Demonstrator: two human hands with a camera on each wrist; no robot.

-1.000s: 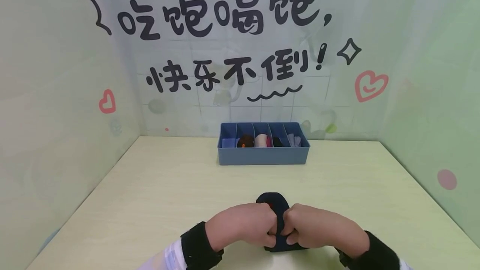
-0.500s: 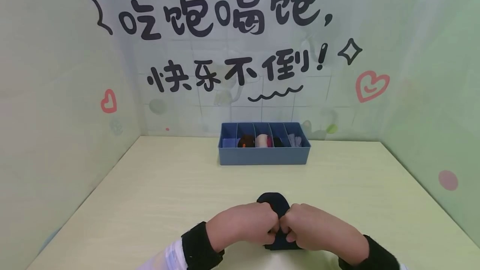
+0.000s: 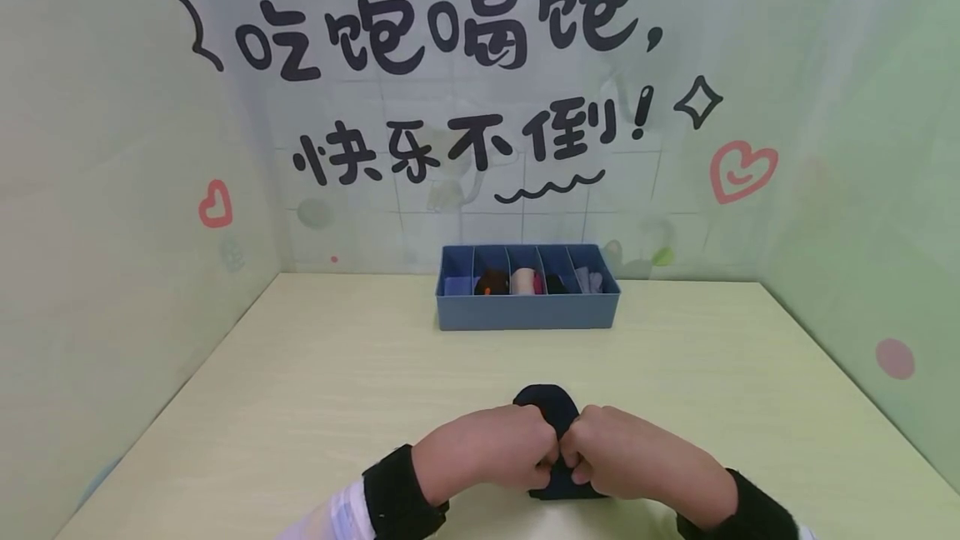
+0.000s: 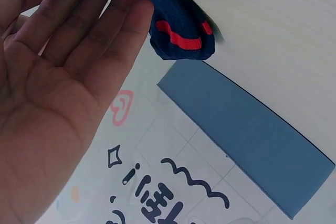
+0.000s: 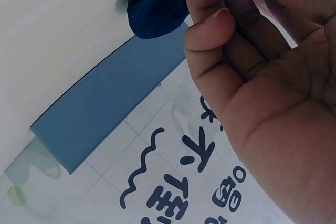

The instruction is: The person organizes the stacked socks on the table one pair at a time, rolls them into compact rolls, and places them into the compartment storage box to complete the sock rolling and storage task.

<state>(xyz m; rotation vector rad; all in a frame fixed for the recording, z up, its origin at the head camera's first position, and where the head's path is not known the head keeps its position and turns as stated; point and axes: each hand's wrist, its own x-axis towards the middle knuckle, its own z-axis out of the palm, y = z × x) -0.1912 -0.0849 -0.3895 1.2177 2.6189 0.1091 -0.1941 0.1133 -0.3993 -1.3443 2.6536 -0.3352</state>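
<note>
Where the wall reads 快乐不倒, both hands' grip, left hand and right hand, pinching navy sock.

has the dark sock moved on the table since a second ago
No. The dark sock sits at the same gap from the blue divided box, with both hands gripping it at the near table edge.

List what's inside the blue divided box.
The blue box has five compartments holding rolled items: bluish, dark brown, pinkish-white, black, pale lavender. Its front wall hides their lower parts.
</note>
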